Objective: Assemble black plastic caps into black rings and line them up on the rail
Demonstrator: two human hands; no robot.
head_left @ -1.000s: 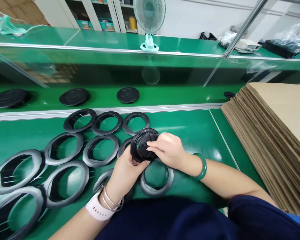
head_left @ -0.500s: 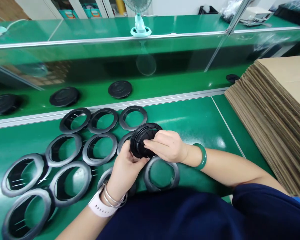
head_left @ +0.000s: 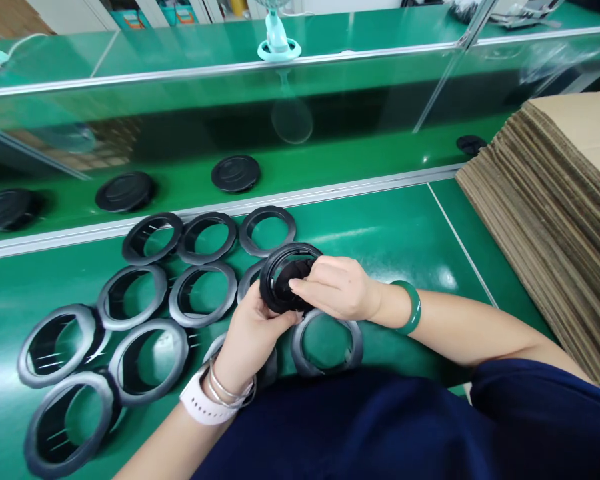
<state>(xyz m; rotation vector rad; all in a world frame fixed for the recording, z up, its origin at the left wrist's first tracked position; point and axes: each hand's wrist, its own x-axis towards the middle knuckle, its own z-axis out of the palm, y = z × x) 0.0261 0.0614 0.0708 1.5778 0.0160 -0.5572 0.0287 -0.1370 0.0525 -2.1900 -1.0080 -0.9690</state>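
Observation:
My left hand (head_left: 250, 330) is wrapped around the lower left side of a black ring (head_left: 267, 283), its thumb along the bottom edge. My right hand (head_left: 340, 290) is closed at the ring's opening, fingertips pinching a dark disc-like insert (head_left: 291, 272). The insert sits tilted inside the ring, with a gap showing at its upper left; my right fingers cover part of it. Just below the held ring lies a grey-black ring (head_left: 354, 350) on the green tabletop (head_left: 380, 227). Another ring (head_left: 249, 272) is partly hidden behind my left hand.
Several more rings (head_left: 180, 363) lie in rows to the left. Black round discs (head_left: 236, 173) rest on the green strip beyond the metal rail (head_left: 330, 190). A tall stack of cardboard sheets (head_left: 535, 220) stands at right. A small fan (head_left: 277, 43) is on the raised shelf.
The insert now tilts within the held ring, opening a visible gap at the upper left. Both hands stay almost in place; the camera view has shifted slightly.

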